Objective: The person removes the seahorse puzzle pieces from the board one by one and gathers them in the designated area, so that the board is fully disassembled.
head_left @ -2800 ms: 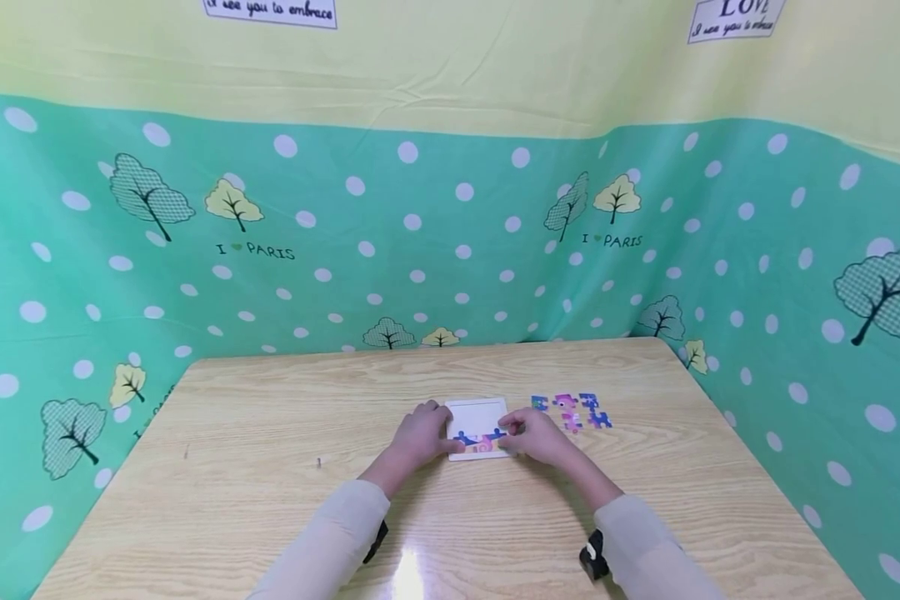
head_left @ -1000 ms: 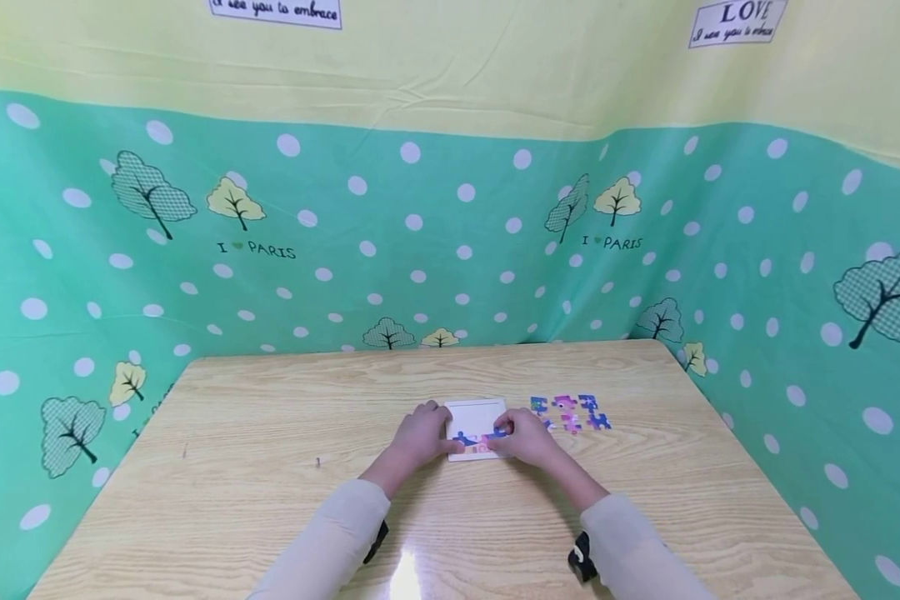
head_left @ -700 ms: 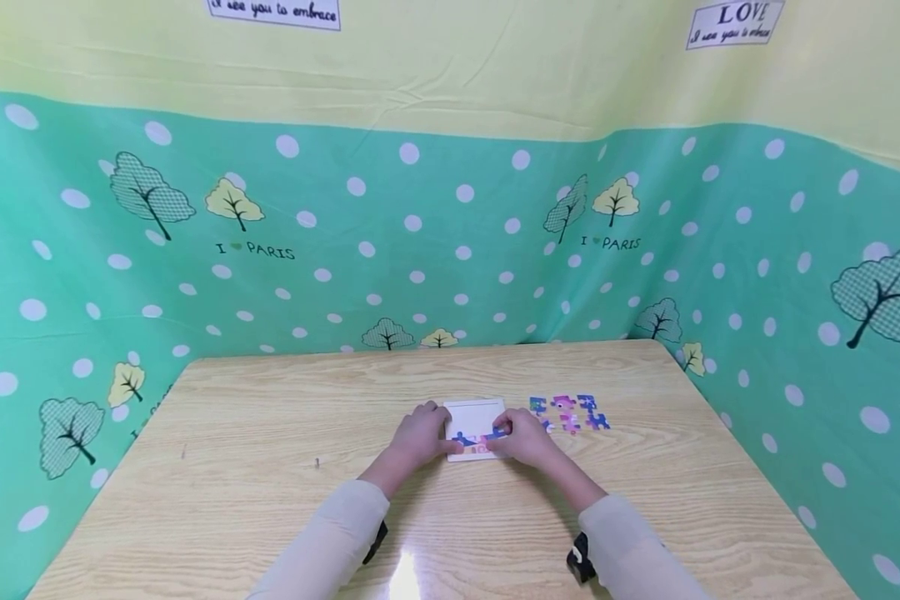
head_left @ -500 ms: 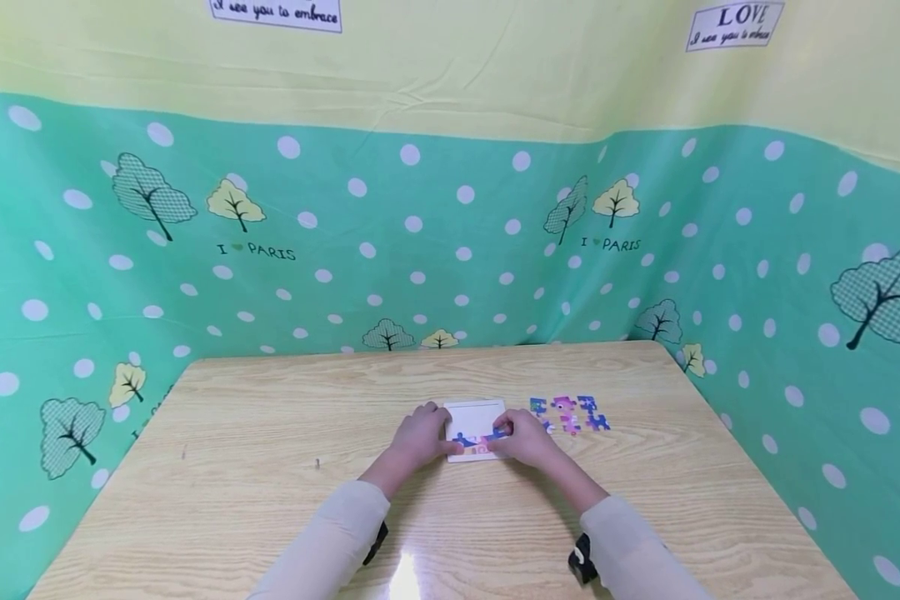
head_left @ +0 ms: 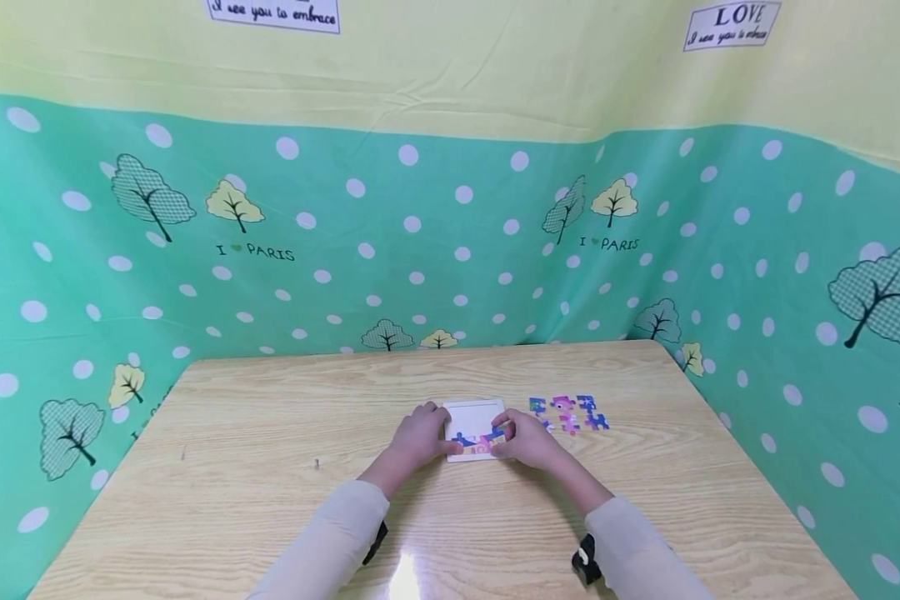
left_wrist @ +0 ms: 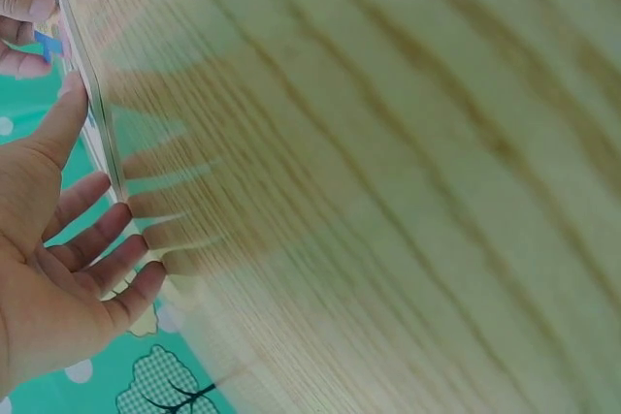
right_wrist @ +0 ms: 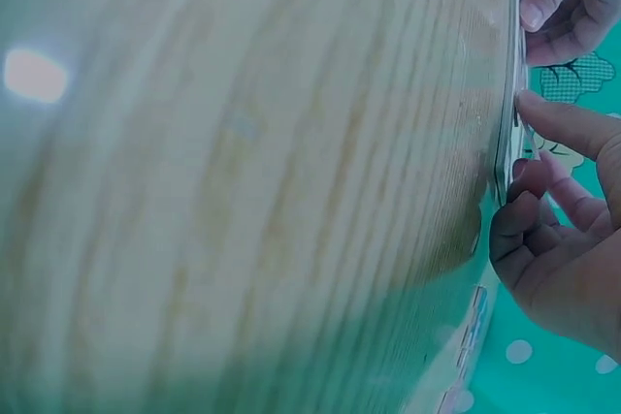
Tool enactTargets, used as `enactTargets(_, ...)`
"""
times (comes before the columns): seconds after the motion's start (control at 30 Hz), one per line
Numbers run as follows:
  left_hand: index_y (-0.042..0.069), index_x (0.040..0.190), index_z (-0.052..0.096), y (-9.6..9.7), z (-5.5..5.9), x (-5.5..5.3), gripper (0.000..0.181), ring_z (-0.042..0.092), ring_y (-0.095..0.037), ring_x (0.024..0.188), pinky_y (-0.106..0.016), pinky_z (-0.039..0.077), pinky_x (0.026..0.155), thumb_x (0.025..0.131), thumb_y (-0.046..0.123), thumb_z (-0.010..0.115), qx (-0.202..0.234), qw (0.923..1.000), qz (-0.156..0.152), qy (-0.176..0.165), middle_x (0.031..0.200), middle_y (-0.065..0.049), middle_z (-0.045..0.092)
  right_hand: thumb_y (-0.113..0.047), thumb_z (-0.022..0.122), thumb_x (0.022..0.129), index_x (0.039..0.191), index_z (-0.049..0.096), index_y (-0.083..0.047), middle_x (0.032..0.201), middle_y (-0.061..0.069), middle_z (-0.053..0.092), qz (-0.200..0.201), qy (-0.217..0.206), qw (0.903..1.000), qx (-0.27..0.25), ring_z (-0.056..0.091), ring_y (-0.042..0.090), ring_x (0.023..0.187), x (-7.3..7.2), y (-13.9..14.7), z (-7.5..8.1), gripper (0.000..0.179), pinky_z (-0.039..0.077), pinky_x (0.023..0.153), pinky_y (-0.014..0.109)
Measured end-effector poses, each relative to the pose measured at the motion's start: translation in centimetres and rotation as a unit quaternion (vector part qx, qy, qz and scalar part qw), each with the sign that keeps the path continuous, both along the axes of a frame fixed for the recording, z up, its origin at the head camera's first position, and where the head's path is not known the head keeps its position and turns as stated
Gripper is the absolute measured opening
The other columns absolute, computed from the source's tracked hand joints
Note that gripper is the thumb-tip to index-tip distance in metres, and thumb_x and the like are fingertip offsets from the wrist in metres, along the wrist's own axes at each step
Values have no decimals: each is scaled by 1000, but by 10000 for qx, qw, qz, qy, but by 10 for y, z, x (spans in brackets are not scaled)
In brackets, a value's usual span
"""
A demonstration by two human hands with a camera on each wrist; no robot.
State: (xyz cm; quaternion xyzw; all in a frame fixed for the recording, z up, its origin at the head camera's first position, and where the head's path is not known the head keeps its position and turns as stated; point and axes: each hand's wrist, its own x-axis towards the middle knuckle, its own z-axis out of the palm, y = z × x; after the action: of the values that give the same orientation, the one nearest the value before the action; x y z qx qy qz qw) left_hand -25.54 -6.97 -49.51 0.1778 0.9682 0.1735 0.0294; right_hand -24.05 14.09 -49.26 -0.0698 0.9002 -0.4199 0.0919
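Observation:
A small white puzzle tray (head_left: 476, 414) lies on the table, with joined jigsaw pieces (head_left: 465, 442) in blue and pink along its near side. My left hand (head_left: 417, 437) holds the tray's left side, thumb at the near corner and fingers along the edge. In the left wrist view the fingers of the left hand (left_wrist: 68, 249) are spread beside that edge. My right hand (head_left: 528, 437) pinches a blue-topped jigsaw piece (head_left: 497, 434) between thumb and index finger at the tray's near right corner. The right wrist view shows the right hand (right_wrist: 568, 230) with its other fingers curled in.
Several loose jigsaw pieces (head_left: 564, 406), pink, blue and green, lie to the right of the tray, close to the right hand. A tiny dark mark (head_left: 317, 463) shows on the wooden table (head_left: 270, 508) at left. A green dotted curtain (head_left: 420, 250) stands behind the table.
My right hand shifted left over the tray's near right corner, then drew back slightly with thumb and finger further apart, showing more of the piece. The left hand has stayed put.

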Motion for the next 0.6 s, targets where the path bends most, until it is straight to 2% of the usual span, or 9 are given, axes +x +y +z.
enactTargets(0.23,7,112,61,0,0,0,57,54,-24,95,-44,48,89,73,47,74,-14,10000,7,-10,104,-8,58,-9,75,76,113,58,-3,71,4,49,-4,-46,10000,-82,46,14,57,0,0,0,41,41,51,25)
enactTargets(0.6,7,113,61,0,-1,-1,58,55,-24,96,-43,48,90,73,47,74,-52,10000,3,-7,105,-9,59,-10,77,74,111,57,-6,71,3,49,-51,107,9999,-68,46,13,55,2,1,-4,42,42,49,24)
